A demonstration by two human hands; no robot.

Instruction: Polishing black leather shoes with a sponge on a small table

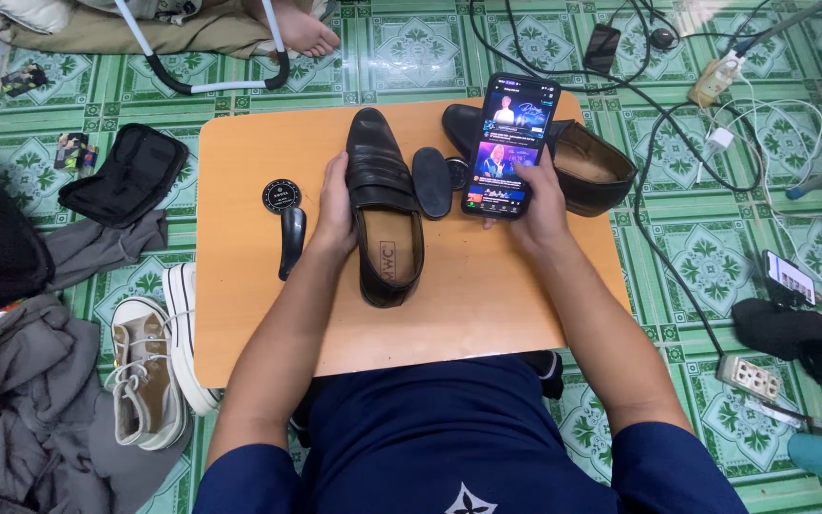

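Resting our left hand (335, 214) against the outer side of the black loafer (382, 205), we keep its fingers curled along the upper rather than clamped round it; the shoe lies near the middle of the low wooden table (468, 314), toe toward the far edge. Our right hand (537, 205) grips a lit smartphone (511, 145) upright above the table's far right part, thumb on the screen. The second loafer (582, 167) sits behind the phone by the far right corner, a dark insole (432, 181) lies between the two shoes, and a round polish tin (282, 195) and a black shoe brush (291, 240) lie toward the left edge. We judge the chief risk to be divided attention: eyes on the screen, a loose one-handed hold could let the shoe slide or tip, and a careless elbow could sweep tin or brush off the left edge onto the tiled floor (411, 48).
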